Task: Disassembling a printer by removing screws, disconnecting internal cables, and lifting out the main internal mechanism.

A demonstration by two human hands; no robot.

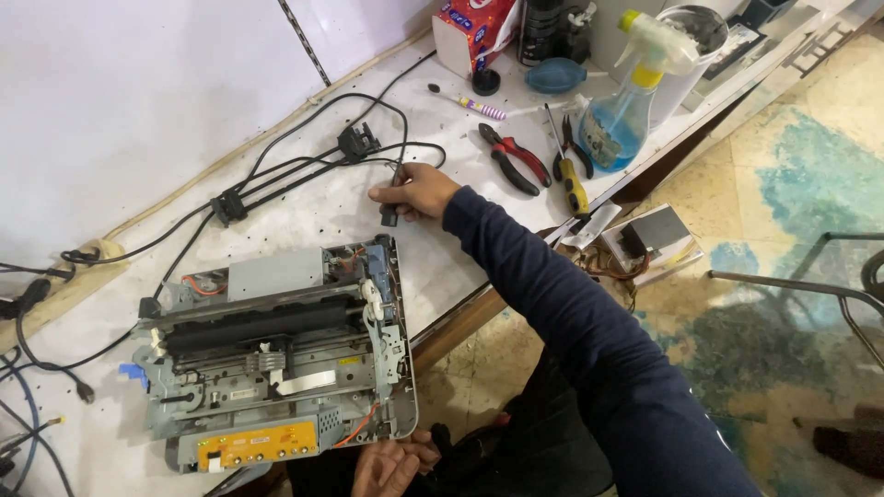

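Reaching across the white tabletop, the right hand is curled shut around a black plug at the end of a black cable, its fingers wrapped over the top and the plug's lower end poking out below. The plug sits just beyond the far corner of the opened printer, which lies stripped of its cover near the tabletop's near edge. The left hand rests at the printer's near corner, fingers bent and touching its pale casing; whether it grips anything I cannot tell. Red-handled pliers, a yellow-handled screwdriver and a blue spray bottle lie towards the tabletop's far right edge.
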